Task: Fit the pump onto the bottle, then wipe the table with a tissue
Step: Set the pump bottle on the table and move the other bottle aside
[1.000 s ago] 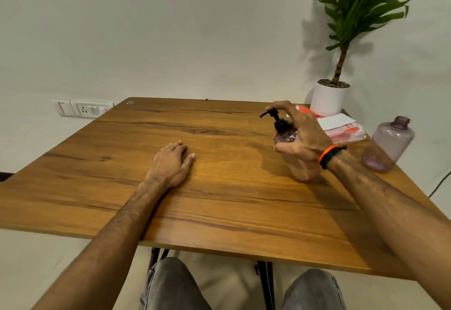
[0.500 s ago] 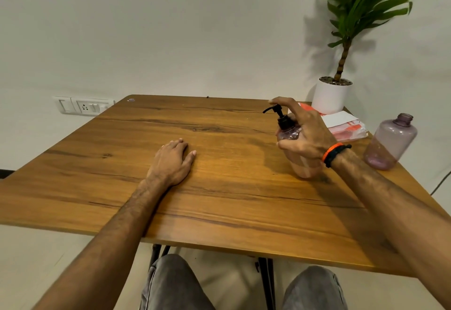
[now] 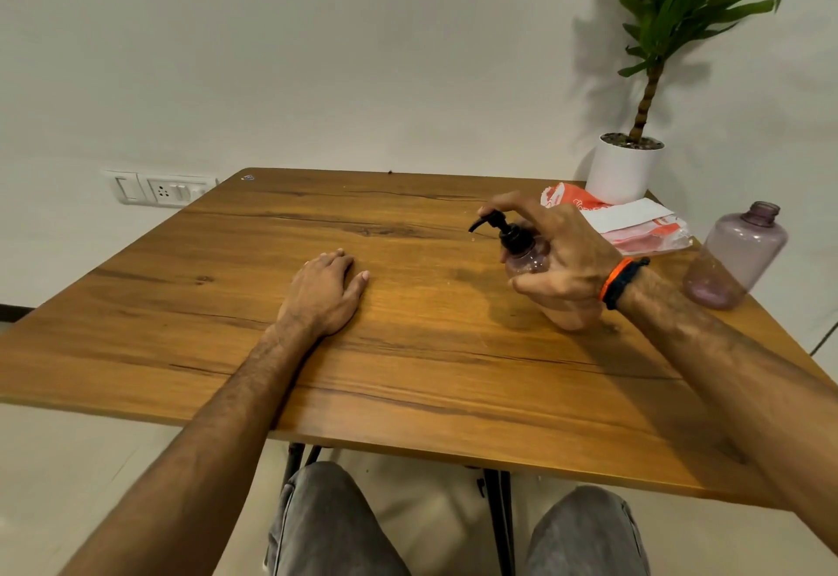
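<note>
Right hand (image 3: 564, 258) curled round the shoulder of the pink bottle (image 3: 539, 273), thumb across the near side, index finger arched over and touching the head of the black pump (image 3: 501, 228) seated in the neck, forearm stretched in from the lower right with an orange and dark wristband (image 3: 623, 276) at the wrist. Left hand (image 3: 324, 292) flat and relaxed, palm down on the wooden table (image 3: 408, 371), fingers together, gripping nothing, well apart from the bottle. Farther right: a second, capless pink bottle (image 3: 734, 255), a red-and-white tissue packet (image 3: 635, 224) with print too blurred to read, a white potted plant (image 3: 626, 167), and a wall socket (image 3: 163, 187) at the left.
</note>
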Demonstrator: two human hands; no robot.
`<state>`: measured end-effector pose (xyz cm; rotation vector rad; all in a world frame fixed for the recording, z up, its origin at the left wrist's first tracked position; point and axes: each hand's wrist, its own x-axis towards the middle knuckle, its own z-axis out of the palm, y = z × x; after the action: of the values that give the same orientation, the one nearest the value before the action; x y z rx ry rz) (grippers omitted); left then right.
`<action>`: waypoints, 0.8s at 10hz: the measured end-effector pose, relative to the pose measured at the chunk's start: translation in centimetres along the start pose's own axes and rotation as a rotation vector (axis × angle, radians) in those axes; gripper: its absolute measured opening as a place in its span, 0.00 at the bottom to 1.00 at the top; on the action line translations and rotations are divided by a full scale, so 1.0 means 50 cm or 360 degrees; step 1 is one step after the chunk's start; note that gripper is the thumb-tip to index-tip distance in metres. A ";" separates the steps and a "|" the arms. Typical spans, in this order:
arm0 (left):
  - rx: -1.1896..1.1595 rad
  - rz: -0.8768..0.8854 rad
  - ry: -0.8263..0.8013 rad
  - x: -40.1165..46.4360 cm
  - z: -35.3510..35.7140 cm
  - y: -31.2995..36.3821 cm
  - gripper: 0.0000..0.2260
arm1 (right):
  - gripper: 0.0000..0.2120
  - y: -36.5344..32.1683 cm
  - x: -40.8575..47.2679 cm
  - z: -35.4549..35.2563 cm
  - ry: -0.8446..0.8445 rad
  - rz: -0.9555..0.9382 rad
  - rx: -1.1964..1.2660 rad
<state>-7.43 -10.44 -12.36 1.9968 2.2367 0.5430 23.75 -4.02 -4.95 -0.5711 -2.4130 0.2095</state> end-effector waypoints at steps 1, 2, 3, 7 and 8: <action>0.0000 0.0005 0.0006 0.001 0.001 -0.003 0.25 | 0.38 -0.001 -0.006 0.003 0.0007 0.0014 -0.0025; 0.0006 0.0002 0.0011 0.001 0.002 -0.006 0.25 | 0.40 0.001 -0.004 0.007 0.0148 0.0073 0.0023; 0.0001 0.0007 -0.0006 0.002 0.000 -0.007 0.25 | 0.41 0.012 0.003 0.020 0.0383 0.0180 0.0134; -0.0011 0.0020 -0.0017 -0.005 -0.006 0.003 0.24 | 0.42 0.027 0.004 0.080 0.0992 0.0332 0.0188; -0.0010 0.0020 -0.0013 -0.004 -0.004 0.003 0.25 | 0.43 0.029 0.003 0.081 0.0952 0.0332 0.0182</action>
<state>-7.32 -10.66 -12.13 2.0076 2.2161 0.5415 21.62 -2.68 -8.45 -0.7156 -1.7548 0.2250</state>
